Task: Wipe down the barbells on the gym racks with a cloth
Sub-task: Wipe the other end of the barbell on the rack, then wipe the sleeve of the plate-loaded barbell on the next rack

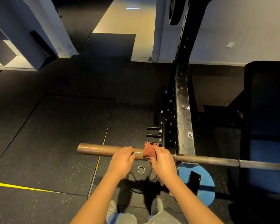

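Note:
A barbell lies across the rack, its thick brass-coloured sleeve (97,150) pointing left and its thin shaft (217,160) running off to the right. My left hand (122,160) grips the sleeve from above, fingers curled over it. Just to its right, my right hand (162,160) holds a rust-red cloth (149,151) wrapped round the sleeve's inner end, close to the rack upright (183,117).
A black weight plate (141,169) lies flat on the floor under my hands. Beside it is a blue plate (205,180) with a dark phone (194,178) on it. A dark bench (267,102) stands at right. Black rubber flooring with yellow lines (19,186) spreads left.

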The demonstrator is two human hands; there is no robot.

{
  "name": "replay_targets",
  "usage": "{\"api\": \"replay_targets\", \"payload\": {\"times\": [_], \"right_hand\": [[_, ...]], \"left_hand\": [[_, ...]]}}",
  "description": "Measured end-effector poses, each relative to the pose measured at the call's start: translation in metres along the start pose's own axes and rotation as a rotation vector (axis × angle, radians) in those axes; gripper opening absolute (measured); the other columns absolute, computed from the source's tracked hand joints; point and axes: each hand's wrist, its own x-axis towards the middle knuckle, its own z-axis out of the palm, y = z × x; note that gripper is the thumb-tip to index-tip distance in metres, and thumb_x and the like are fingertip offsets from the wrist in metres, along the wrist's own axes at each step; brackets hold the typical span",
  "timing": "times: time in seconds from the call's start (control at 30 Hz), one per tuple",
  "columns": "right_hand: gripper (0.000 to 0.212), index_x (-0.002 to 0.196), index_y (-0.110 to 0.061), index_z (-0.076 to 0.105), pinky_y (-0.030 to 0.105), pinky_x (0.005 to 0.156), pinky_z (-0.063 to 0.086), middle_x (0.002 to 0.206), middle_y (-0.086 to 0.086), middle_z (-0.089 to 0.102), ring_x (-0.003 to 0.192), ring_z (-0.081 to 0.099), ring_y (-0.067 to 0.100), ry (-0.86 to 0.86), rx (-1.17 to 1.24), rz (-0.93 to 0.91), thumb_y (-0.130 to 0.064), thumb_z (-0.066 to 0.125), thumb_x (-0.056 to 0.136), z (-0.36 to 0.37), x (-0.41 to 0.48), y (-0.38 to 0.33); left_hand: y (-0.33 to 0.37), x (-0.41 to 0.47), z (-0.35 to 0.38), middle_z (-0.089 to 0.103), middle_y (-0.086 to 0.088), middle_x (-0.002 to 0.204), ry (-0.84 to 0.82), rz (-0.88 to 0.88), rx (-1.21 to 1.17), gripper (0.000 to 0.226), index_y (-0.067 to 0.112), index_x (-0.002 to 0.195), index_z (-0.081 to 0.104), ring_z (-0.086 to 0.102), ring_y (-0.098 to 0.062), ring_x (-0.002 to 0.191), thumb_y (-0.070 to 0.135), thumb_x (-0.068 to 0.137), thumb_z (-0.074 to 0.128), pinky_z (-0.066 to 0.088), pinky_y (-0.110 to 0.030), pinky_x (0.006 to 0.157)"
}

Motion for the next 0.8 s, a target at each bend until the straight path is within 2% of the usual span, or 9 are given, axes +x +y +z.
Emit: {"api": "replay_targets", "payload": {"times": [0.07,0.1,0.3,0.47,0.6,0.8], "right_hand": [[0.031,0.121,-0.019,0.061,0.022,0.084,0.044,0.109,-0.001,0.059,0.099,0.055,0.014,0.042,0.127,0.018,-0.015,0.063,0.09,0.002,-0.001,-0.01],[0.029,0.119,-0.021,0.062,0.02,0.084,0.043,0.11,-0.003,0.057,0.099,0.054,0.011,0.044,0.173,0.031,-0.016,0.063,0.09,0.003,0.0,-0.018],[0.028,0.119,-0.027,0.059,0.018,0.085,0.04,0.11,-0.012,0.054,0.101,0.054,0.005,0.088,0.289,0.102,-0.021,0.063,0.092,0.018,0.019,-0.093],[0.033,0.125,-0.024,0.058,0.006,0.075,0.036,0.117,-0.011,0.055,0.098,0.049,-0.001,0.231,0.359,0.1,-0.019,0.062,0.093,0.034,0.042,-0.194],[0.033,0.122,-0.029,0.058,0.008,0.083,0.044,0.113,-0.017,0.055,0.098,0.054,-0.005,0.323,0.468,0.08,-0.019,0.064,0.092,0.037,0.056,-0.272],[0.044,0.132,-0.032,0.052,-0.002,0.077,0.036,0.111,-0.03,0.046,0.101,0.046,-0.019,0.473,0.423,-0.002,-0.021,0.065,0.092,0.016,0.089,-0.342]], "left_hand": [[-0.009,-0.001,-0.01,0.058,0.001,0.127,0.031,-0.016,-0.066,0.032,0.019,0.128,0.056,0.052,-0.018,0.118,0.029,0.102,0.04,0.039,-0.033,0.099],[-0.016,-0.002,-0.015,0.059,0.002,0.125,0.045,-0.035,-0.113,0.031,0.019,0.127,0.057,0.054,-0.016,0.114,0.029,0.102,0.041,0.04,-0.032,0.098],[-0.075,-0.002,-0.068,0.052,0.005,0.138,0.085,-0.115,-0.386,0.037,0.021,0.137,0.05,0.047,-0.01,0.124,0.03,0.103,0.038,0.032,-0.023,0.103],[-0.142,-0.005,-0.153,0.047,0.005,0.143,0.114,-0.023,-0.41,0.04,0.022,0.142,0.045,0.044,-0.01,0.13,0.031,0.104,0.037,0.031,-0.025,0.108],[-0.193,-0.003,-0.224,0.048,0.005,0.142,0.201,0.041,-0.441,0.041,0.022,0.142,0.045,0.045,-0.009,0.129,0.033,0.104,0.037,0.033,-0.023,0.105],[-0.211,0.039,-0.306,0.054,0.006,0.135,0.257,0.186,-0.55,0.038,0.023,0.139,0.049,0.048,-0.003,0.12,0.031,0.103,0.04,0.034,-0.018,0.098]]}}
